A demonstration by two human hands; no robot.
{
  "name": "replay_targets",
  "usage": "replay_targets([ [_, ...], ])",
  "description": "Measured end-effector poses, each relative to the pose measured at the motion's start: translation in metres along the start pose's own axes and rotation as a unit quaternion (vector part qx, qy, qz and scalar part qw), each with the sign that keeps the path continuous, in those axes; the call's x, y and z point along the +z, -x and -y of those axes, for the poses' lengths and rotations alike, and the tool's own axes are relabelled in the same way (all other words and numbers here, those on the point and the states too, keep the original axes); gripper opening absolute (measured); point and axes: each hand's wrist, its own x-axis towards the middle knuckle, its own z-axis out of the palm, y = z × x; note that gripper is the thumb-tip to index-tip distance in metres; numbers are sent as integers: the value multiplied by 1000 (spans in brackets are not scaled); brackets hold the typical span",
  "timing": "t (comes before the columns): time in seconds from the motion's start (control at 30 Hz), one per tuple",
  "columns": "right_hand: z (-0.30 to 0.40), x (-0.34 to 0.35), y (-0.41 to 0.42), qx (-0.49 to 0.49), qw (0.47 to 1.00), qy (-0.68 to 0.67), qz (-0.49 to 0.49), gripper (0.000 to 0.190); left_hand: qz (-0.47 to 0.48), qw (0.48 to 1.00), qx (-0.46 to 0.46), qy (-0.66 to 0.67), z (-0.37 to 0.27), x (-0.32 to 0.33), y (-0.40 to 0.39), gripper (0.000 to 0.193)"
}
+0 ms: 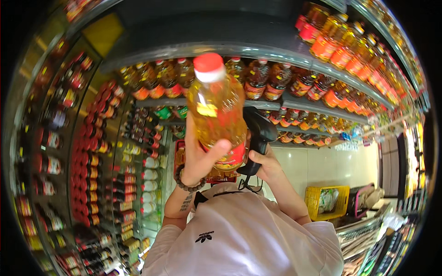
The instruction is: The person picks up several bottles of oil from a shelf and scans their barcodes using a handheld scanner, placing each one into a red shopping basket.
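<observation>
My left hand is wrapped round the lower part of a large clear plastic bottle of golden cooking oil. The bottle stands nearly upright close to the camera, with a red and white cap on top and a red label near its base. Its far side is hidden. In my right hand is a black handheld barcode scanner, just to the right of the bottle. A dark cord hangs below the scanner's handle.
Shelves of oil bottles run ahead and to the right. On the left stand racks of red-lidded jars and other bottles. A red basket is partly hidden behind my left arm; a yellow crate sits on the pale floor at right.
</observation>
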Motion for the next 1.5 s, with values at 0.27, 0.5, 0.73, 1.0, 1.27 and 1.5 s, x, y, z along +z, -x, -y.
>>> replay_targets([
  [0.27, -17, -32, 32, -98, 972, 98, -190, 77, 199, 978, -48, -45, 48, 16, -15, 80],
  [0.5, 3, -30, 38, -175, 951, 84, -239, 77, 340, 917, -29, -205, 36, 24, -47, 92],
  [0.73, 56, -48, 24, -240, 951, 89, -173, 54, 259, 956, 48, -130, 24, 65, -118, 93],
  [1.0, 101, -117, 33, -228, 943, 133, -204, 42, 160, 815, 281, -480, 24, 113, -257, 73],
  [1.27, 132, -174, 32, -224, 945, 81, -226, 39, 132, 773, 222, -580, 81, 120, -356, 79],
  [1.5, 139, -213, 28, -202, 939, 78, -268, 35, 55, 866, 86, -489, 132, 141, -417, 92],
])
